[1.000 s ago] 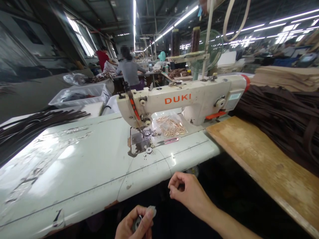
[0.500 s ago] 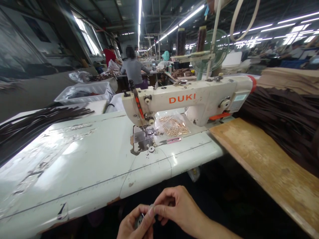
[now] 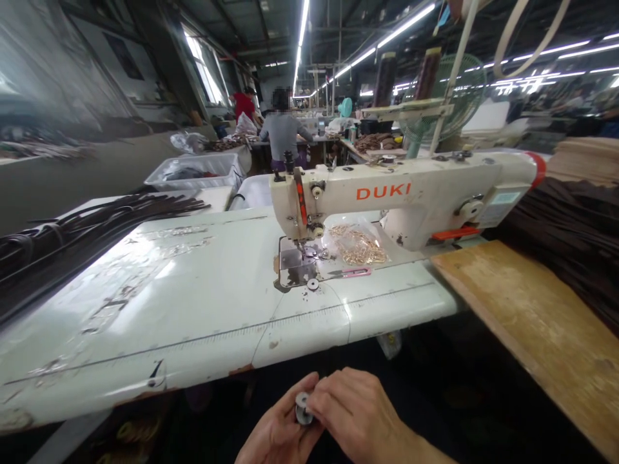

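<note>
Below the front edge of the white sewing table (image 3: pixel 193 303), my left hand (image 3: pixel 278 432) and my right hand (image 3: pixel 360 412) meet over my lap. Both pinch a small round metal bobbin (image 3: pixel 303 408) between their fingertips. A cream DUKI sewing machine (image 3: pixel 406 190) stands on the table beyond them, with its needle over a metal plate (image 3: pixel 294 267). A second small bobbin (image 3: pixel 313 283) lies on the table beside that plate.
A clear bag of gold metal fittings (image 3: pixel 358 245) and pink snips (image 3: pixel 355 272) lie under the machine arm. Dark straps (image 3: pixel 97 222) pile up at the left and at the right (image 3: pixel 580 238). A wooden board (image 3: pixel 522 316) extends right. A person (image 3: pixel 283 132) works far behind.
My right hand has dropped from beside the table edge down onto my left hand, and both now grip the bobbin. The view has shifted left, so the machine sits further right.
</note>
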`<state>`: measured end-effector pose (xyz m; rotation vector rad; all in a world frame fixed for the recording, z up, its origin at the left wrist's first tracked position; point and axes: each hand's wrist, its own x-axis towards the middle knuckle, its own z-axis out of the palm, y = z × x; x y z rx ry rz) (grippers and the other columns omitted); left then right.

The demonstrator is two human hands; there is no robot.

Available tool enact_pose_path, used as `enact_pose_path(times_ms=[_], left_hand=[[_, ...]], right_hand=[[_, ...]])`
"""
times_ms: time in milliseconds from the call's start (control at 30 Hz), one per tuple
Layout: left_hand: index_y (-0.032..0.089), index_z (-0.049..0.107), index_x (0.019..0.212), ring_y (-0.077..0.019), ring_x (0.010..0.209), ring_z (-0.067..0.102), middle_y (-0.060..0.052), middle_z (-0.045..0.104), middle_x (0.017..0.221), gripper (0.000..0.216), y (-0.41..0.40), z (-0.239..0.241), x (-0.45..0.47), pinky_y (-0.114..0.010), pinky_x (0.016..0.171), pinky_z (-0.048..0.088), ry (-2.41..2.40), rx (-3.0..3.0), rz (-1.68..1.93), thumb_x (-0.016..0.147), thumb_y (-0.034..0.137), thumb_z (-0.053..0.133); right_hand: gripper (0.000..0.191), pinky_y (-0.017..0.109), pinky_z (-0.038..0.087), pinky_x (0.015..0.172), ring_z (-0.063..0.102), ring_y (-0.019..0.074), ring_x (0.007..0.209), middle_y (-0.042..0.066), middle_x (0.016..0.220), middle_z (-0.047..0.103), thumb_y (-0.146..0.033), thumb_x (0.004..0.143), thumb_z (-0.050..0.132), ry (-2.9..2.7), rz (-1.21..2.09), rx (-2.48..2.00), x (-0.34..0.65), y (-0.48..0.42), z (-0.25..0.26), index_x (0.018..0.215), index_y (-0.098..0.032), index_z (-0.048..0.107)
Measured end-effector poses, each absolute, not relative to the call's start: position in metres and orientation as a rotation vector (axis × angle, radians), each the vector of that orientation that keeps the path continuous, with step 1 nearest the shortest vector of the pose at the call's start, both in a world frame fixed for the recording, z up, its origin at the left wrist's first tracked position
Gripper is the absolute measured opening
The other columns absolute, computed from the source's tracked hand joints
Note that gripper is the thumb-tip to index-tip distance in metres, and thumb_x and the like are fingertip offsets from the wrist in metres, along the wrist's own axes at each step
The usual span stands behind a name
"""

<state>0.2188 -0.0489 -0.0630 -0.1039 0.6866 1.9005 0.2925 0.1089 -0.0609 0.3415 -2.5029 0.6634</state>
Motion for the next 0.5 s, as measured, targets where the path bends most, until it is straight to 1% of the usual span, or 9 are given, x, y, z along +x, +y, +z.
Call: enact_pose_path(times_ms=[67,133,233,333,500], left_hand=[[0.014,0.072,0.111,-0.0258,0.115,0.059,-0.011,0.070,0.114,0.044,-0.050,-0.064,0.218,-0.032,0.104,0.043,0.676,-0.105,1.904,0.068,0.014,0.076],[0.013,0.072,0.111,-0.0238,0.112,0.061,-0.012,0.069,0.115,0.040,-0.050,-0.065,0.218,-0.031,0.102,0.044,0.708,-0.133,1.905,0.071,0.013,0.075],[0.012,0.073,0.108,-0.0225,0.107,0.063,-0.014,0.070,0.112,0.033,-0.050,-0.067,0.221,-0.030,0.098,0.047,0.792,-0.165,1.907,0.076,0.018,0.077],[0.012,0.074,0.105,-0.0250,0.107,0.063,-0.013,0.071,0.108,0.034,-0.050,-0.066,0.224,-0.031,0.097,0.047,0.886,-0.161,1.910,0.074,0.025,0.080],[0.013,0.074,0.106,-0.0277,0.109,0.063,-0.013,0.072,0.107,0.036,-0.051,-0.064,0.226,-0.036,0.100,0.046,1.011,-0.145,1.912,0.073,0.026,0.080]], right_hand=[[0.026,0.031,0.040,0.059,0.057,0.0165,0.067,0.004,0.075,0.064,-0.012,0.099,0.039,-2.545,0.557,0.447,0.292,0.109,-0.060,0.087,-0.013,0.062],[0.026,0.032,0.041,0.061,0.058,0.0179,0.071,0.005,0.078,0.064,-0.012,0.099,0.038,-2.582,0.532,0.500,0.292,0.111,-0.057,0.089,-0.012,0.062],[0.027,0.032,0.043,0.064,0.058,0.0190,0.076,0.006,0.082,0.065,-0.014,0.100,0.037,-2.602,0.530,0.580,0.294,0.113,-0.052,0.096,-0.011,0.063],[0.028,0.033,0.044,0.065,0.058,0.0193,0.078,0.006,0.084,0.066,-0.015,0.101,0.036,-2.599,0.517,0.647,0.295,0.114,-0.046,0.101,-0.012,0.063],[0.030,0.031,0.045,0.067,0.059,0.0177,0.082,0.005,0.084,0.067,-0.016,0.103,0.034,-2.591,0.476,0.674,0.295,0.113,-0.042,0.099,-0.013,0.064]])
